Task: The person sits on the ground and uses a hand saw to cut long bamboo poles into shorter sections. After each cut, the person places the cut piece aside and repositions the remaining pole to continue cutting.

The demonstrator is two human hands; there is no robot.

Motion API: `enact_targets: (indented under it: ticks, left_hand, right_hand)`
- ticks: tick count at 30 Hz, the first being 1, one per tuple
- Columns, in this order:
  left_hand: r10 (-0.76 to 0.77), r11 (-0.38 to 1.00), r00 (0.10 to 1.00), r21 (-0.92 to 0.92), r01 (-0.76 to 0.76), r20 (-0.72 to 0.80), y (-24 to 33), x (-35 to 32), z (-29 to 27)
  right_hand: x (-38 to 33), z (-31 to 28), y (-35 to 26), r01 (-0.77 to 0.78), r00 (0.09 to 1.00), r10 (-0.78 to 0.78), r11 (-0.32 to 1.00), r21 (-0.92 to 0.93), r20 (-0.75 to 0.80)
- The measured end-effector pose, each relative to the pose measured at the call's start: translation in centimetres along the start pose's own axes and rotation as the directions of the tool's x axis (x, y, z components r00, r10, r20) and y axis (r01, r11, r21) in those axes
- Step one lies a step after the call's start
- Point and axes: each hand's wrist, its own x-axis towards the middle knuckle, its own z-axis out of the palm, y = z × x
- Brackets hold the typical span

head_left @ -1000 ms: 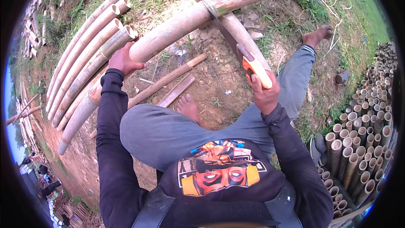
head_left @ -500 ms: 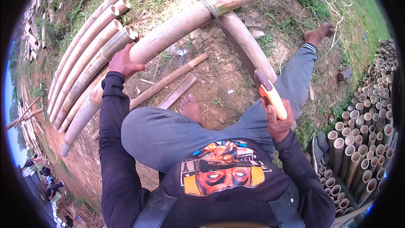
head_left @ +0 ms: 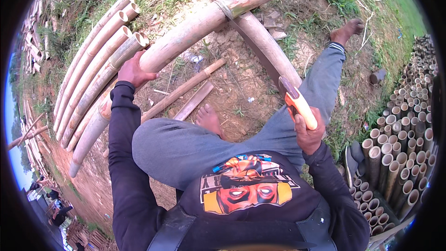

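A long bamboo pole (head_left: 186, 35) runs from the lower left up to the far right. My left hand (head_left: 135, 70) is closed around it, thumb on the near side. In my right hand (head_left: 310, 132) is the orange handle of a handsaw (head_left: 262, 56). Its dark blade slants up and away to the pole, and the tip end meets it by a ringed joint. Beneath the pole there, a second thick bamboo piece (head_left: 272, 46) lies crosswise as a support. Whether the teeth are inside a cut cannot be made out.
Several cut bamboo lengths (head_left: 93, 60) lie side by side at the left. A thin bamboo stick (head_left: 186, 86) and a split piece (head_left: 195, 101) rest near my foot. Many short tubes (head_left: 399, 158) stand bundled at the right. A short dark stub (head_left: 377, 76) lies on the grass.
The view has shifted slightly, so most things sit a little differently in the picture. Both hands keep their holds, and the saw stays at the same joint.
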Motion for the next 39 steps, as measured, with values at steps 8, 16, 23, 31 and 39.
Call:
enact_targets:
  ticks: [8,16,23,31,39]
  left_hand:
    - [0.007,1.000,1.000,-0.007,-0.007,-0.004,0.4,-0.1,-0.7]
    - [0.021,1.000,1.000,0.001,-0.021,-0.005,0.1,0.0,-0.1]
    - [0.029,0.999,1.000,-0.022,-0.030,-0.006,-0.4,0.9,0.3]
    - [0.060,0.988,0.997,-0.147,-0.051,0.055,-1.4,1.2,0.5]
    - [0.011,0.997,0.999,-0.076,-0.008,0.052,-0.6,0.5,-0.2]
  right_hand:
    - [20.3,16.0,4.8,0.164,0.986,-0.164,0.986,0.008,-0.044]
    - [1.1,1.1,-0.8,0.047,0.999,-0.047,0.999,-0.018,0.009]
    - [6.8,-2.4,0.4,-0.353,0.876,0.411,0.903,0.246,-0.251]
    - [-0.1,-4.3,-3.6,0.105,0.993,-0.102,0.993,-0.059,0.051]
    - [7.8,3.0,-1.4,-0.004,0.998,-0.006,0.987,0.159,0.064]
